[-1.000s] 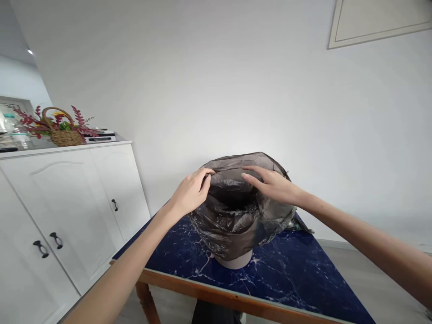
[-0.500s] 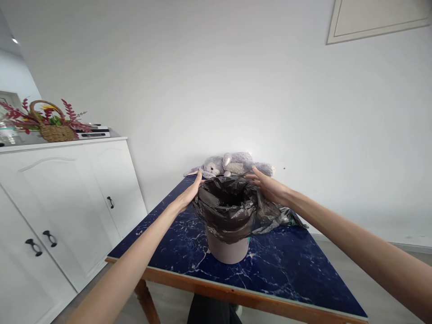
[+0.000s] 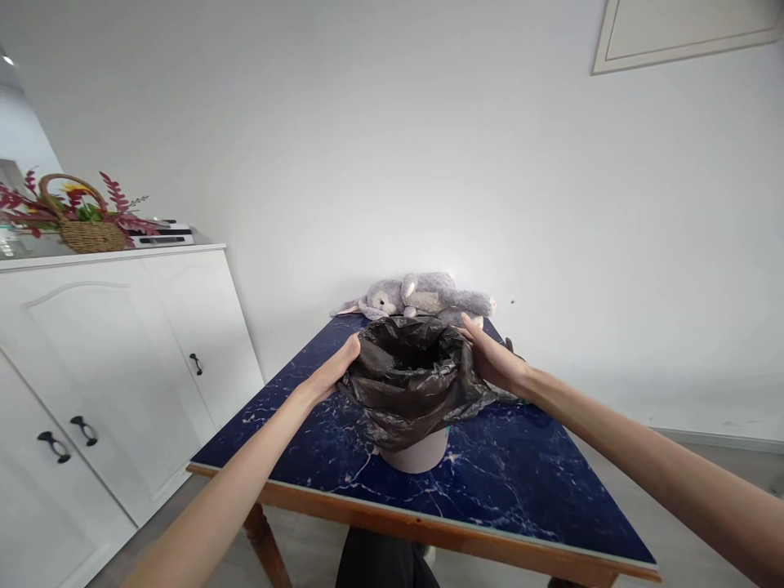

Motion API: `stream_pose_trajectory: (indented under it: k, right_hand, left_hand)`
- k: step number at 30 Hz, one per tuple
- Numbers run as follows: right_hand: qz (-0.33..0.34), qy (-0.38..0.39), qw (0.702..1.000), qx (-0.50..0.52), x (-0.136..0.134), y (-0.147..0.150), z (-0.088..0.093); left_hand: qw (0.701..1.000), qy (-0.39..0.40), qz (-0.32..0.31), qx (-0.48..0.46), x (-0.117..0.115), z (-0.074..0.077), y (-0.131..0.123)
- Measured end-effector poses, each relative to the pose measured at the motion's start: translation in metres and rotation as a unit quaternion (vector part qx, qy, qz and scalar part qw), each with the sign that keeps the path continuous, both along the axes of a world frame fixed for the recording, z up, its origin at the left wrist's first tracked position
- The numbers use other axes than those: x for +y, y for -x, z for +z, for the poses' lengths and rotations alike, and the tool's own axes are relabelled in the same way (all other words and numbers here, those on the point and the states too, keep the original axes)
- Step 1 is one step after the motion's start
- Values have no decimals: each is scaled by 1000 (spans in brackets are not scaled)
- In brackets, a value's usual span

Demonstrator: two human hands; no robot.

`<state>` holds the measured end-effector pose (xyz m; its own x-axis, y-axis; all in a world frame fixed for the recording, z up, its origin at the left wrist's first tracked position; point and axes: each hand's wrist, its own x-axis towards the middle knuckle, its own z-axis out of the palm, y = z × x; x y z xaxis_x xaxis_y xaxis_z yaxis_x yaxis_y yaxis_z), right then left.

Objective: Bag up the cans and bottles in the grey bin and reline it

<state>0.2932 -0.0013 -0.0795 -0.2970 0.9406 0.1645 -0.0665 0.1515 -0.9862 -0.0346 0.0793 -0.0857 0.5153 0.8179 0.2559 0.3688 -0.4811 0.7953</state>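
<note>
Bag (image 3: 407,408) draped over bin (image 3: 420,457) on table (image 3: 520,490); left hand (image 3: 339,363) and right hand (image 3: 495,356) at opposite sides of its mouth; fingers mostly hidden, can't tell if pinching; likely light, floppy, slippery, easily torn; best held by rim, both sides.

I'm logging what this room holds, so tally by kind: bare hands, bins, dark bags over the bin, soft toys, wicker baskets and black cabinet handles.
Bare hands: 2 (left hand, right hand)
Bin: 1
Dark bag over the bin: 1
Soft toy: 1
Wicker basket: 1
Black cabinet handles: 3 (left handle, middle handle, right handle)
Total: 9
</note>
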Motion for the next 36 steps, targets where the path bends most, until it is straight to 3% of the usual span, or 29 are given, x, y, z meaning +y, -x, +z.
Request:
stream_pose_trajectory:
  k: [3, 9, 16, 20, 23, 25, 27, 29, 31, 33, 36]
  right_hand:
    - [-3, -22, 1000, -6, -5, -6, -10]
    - [-8, -56, 993, -103, -7, -22, -31]
    - [13, -83, 983, -166, -19, -14, -37]
    - [46, -102, 974, -196, -16, -19, -49]
    - [23, -93, 966, -240, -9, -33, -53]
    - [-16, -90, 960, -264, -10, -41, -46]
    - [-68, -140, 949, -274, -18, -46, -30]
    - [-129, -232, 918, -294, -32, -44, -8]
    - [-164, -310, 874, -336, -48, -37, 13]
    - [-150, -359, 842, -374, -60, -26, 28]
    - [-92, -412, 809, -410, -65, -7, 38]
  left_hand:
    - [996, 59, -50, -43, -4, -6, 3]
    - [998, 48, -37, -24, -9, -15, 1]
    - [998, 55, -42, -11, -11, -29, 4]
    - [993, 102, -57, -2, -10, -44, 12]
    - [988, 135, -69, -29, -10, -62, 21]
    - [982, 159, -68, -80, -9, -77, 30]
    - [972, 168, -44, -158, -9, -93, 40]
    - [966, 150, 18, -208, -8, -108, 52]
    - [970, 113, 106, -187, -9, -121, 63]
    - [972, 82, 167, -141, -10, -130, 71]
    - [975, 61, 181, -112, -12, -138, 75]
